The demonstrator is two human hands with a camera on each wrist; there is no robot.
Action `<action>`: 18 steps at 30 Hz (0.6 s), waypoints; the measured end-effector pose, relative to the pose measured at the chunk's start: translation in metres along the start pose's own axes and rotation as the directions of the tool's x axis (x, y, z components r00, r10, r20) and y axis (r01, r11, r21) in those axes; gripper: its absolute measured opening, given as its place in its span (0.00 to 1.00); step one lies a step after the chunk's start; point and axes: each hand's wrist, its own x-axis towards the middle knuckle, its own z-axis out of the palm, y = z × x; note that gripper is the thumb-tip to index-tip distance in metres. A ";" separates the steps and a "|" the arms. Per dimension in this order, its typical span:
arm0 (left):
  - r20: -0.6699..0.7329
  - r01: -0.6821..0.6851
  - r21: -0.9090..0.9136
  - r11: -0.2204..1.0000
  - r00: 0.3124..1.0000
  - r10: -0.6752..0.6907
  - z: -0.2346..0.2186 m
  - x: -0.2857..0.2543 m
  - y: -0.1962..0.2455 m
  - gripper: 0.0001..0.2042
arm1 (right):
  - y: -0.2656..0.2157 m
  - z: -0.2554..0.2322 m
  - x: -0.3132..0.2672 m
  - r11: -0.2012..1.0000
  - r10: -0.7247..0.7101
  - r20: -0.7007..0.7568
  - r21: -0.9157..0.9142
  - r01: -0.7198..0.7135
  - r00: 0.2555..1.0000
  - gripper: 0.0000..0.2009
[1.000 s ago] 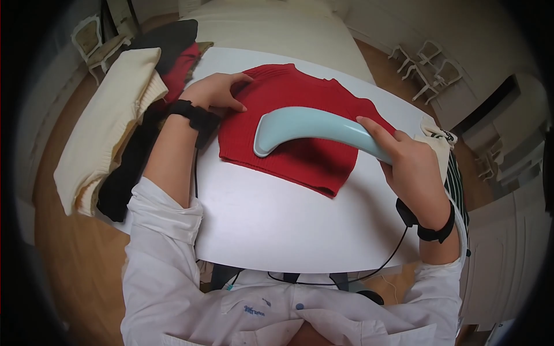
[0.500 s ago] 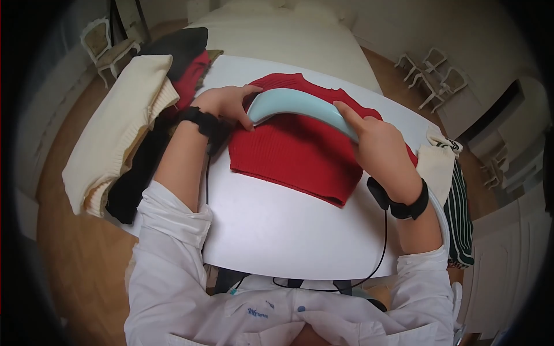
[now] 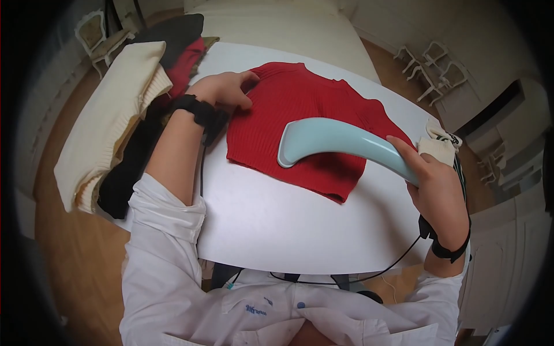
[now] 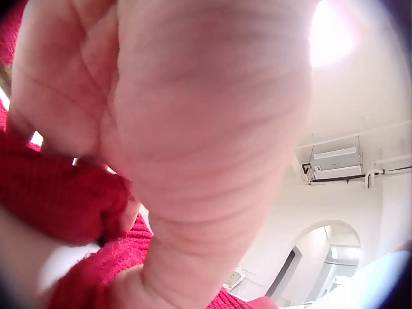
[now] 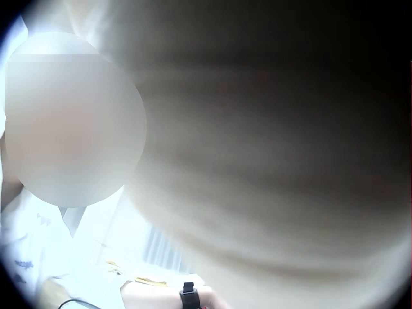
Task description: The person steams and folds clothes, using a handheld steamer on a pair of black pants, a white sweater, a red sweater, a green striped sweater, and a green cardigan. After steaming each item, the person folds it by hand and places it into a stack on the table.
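Note:
A red ribbed knit garment [image 3: 277, 109] lies on the white table [image 3: 254, 230]. My right hand [image 3: 437, 193] grips the handle of a pale blue curved appliance [image 3: 340, 138], whose flat head is over the lower middle of the garment; whether it touches the cloth I cannot tell. At the garment's upper left edge, my left hand [image 3: 222, 91] holds the fabric between thumb and fingers. Red cloth [image 4: 64, 193] shows among the fingers of the left hand [image 4: 193, 129] in the left wrist view. The right wrist view is mostly blurred skin.
Folded cream knitwear [image 3: 109, 121] and a black garment [image 3: 130, 164] lie at the table's left, with dark and red clothes behind. A cream cloth [image 3: 437, 149] hangs by the right edge. A black cable [image 3: 398, 260] crosses the near edge. White chairs stand farther back.
The blue appliance went up and left towards my left hand, then came back down and right with my right hand. My left hand has stayed at the garment's left edge.

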 end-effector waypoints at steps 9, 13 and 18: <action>-0.079 -0.058 0.018 0.998 0.995 0.059 0.003 -0.002 -0.003 0.32 | 0.023 -0.023 -0.036 0.996 0.088 -0.005 -0.027 -0.088 0.996 0.42; -0.162 -0.136 0.235 0.962 0.971 0.177 0.008 0.007 -0.004 0.31 | 0.039 -0.006 -0.031 0.963 0.159 -0.032 -0.216 -0.162 0.987 0.38; -0.347 -0.090 0.555 0.827 0.879 0.328 0.028 0.004 0.022 0.32 | 0.051 0.018 -0.002 0.966 0.093 -0.131 -0.228 -0.121 0.987 0.38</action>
